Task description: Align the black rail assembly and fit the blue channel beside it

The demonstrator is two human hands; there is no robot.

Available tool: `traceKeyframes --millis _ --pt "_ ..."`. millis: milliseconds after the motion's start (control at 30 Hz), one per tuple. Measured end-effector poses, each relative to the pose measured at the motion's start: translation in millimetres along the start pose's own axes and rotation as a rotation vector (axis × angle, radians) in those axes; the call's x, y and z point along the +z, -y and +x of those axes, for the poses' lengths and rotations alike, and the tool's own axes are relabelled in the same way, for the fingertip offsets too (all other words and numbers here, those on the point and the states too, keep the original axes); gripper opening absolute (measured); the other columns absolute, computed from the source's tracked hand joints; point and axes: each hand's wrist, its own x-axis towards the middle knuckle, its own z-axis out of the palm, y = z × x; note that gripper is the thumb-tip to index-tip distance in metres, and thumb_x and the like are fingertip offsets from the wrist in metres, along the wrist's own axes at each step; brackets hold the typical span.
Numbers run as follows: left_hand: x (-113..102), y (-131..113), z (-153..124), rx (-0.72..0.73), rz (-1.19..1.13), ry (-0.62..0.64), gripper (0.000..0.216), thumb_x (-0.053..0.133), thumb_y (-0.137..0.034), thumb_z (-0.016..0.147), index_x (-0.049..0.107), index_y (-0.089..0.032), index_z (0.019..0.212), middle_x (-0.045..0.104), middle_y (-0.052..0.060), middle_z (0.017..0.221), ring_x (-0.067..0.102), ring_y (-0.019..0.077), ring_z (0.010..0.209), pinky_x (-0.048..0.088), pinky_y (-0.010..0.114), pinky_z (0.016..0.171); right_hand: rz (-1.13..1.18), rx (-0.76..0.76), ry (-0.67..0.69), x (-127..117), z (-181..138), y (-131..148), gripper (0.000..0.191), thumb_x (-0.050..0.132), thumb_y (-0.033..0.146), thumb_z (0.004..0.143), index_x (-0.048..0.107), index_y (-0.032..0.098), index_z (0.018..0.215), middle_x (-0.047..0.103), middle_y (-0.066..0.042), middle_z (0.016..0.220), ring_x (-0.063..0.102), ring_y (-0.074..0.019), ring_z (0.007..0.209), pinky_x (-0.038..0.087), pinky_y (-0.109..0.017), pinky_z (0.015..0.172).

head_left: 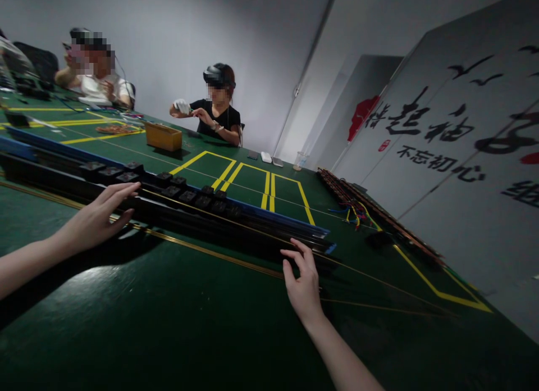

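Observation:
A long black trough with blue edges (202, 225) lies across the green table. Several small black blocks (187, 196) sit in and along it. A thin brass-coloured rod (252, 227) runs lengthwise over the trough and on to the right. My left hand (99, 217) is at the trough's near side with its fingers stretched out, fingertips by the rod's left part; whether they touch it I cannot tell. My right hand (304, 281) is near the trough's right end, fingers bent and apart, close under the rod. More brass-coloured rods (189, 244) lie on the table along the near side.
Yellow tape outlines (266, 191) mark the green table (168, 335). Beyond the trough stands a yellow-brown box (163, 137). Dark strips with coloured wires (357, 208) lie at the right edge. Across the table sit a person in black (219, 113) and another in white (99, 87).

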Motion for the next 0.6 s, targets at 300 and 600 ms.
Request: traceKeyframes --millis 300,600 --pt "-3 -28 7 -0.001 -0.097 -0.015 0.048 0.038 -0.025 0.099 0.027 -0.022 0.146 0.037 0.007 0.147 0.039 0.0192 0.135 0.034 0.040 0.114 0.022 -0.031 -0.177 2 1 -6 0.033 0.052 0.026 0.090 0.053 0.019 0.122 0.055 -0.012 0.128 0.050 -0.0232 0.122 0.041 -0.049 0.104" --pt "30 -88 38 0.159 -0.170 -0.002 0.061 0.039 -0.016 0.096 0.016 -0.024 0.152 0.032 0.008 0.152 0.034 0.0242 0.139 0.034 0.045 0.114 -0.043 0.006 -0.303 -11 11 -21 0.038 0.051 0.032 0.090 0.055 0.014 0.124 0.056 -0.014 0.126 0.050 -0.0250 0.120 0.039 -0.048 0.104"
